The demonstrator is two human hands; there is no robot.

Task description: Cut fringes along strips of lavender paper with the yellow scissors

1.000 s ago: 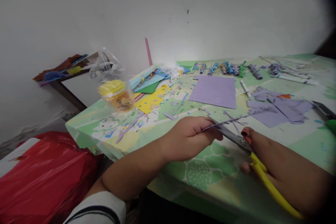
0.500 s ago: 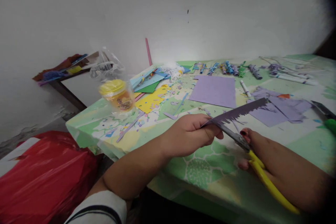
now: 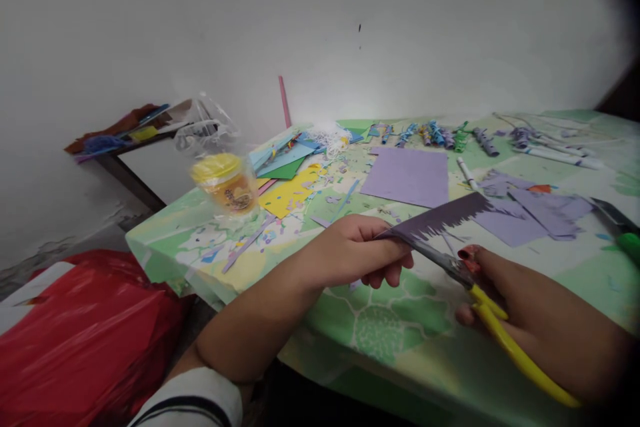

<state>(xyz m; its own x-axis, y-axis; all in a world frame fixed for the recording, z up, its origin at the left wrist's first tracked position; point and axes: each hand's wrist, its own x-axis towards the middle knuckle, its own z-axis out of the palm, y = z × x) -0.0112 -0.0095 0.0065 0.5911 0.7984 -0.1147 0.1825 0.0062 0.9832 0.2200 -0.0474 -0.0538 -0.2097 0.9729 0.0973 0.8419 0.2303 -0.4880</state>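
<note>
Between the thumb and fingers of my left hand (image 3: 363, 253) is a strip of purple paper (image 3: 440, 217), its lower edge cut into a fringe. My right hand (image 3: 520, 300) is closed around a pair of scissors with yellow handles (image 3: 515, 350). Their blades reach left to the paper's lower edge, close to my left fingers; whether the blades are parted I cannot tell. Behind the strip lies a square purple sheet (image 3: 407, 175). Fringed purple paper pieces (image 3: 537, 210) lie to the right of it.
A yellow-lidded tub (image 3: 225, 183) in clear plastic stands on the left. Several fringed paper rolls (image 3: 435, 133) line the back. A green-handled cutter (image 3: 617, 223) lies at the right edge. Coloured sheets (image 3: 290, 190) and scraps cover the left part. A red bag (image 3: 95, 340) sits below.
The fringed strip and my left hand have shifted slightly left and tilted. My left fingers have spread lower beneath the paper. The scissors stay at the strip's edge.
</note>
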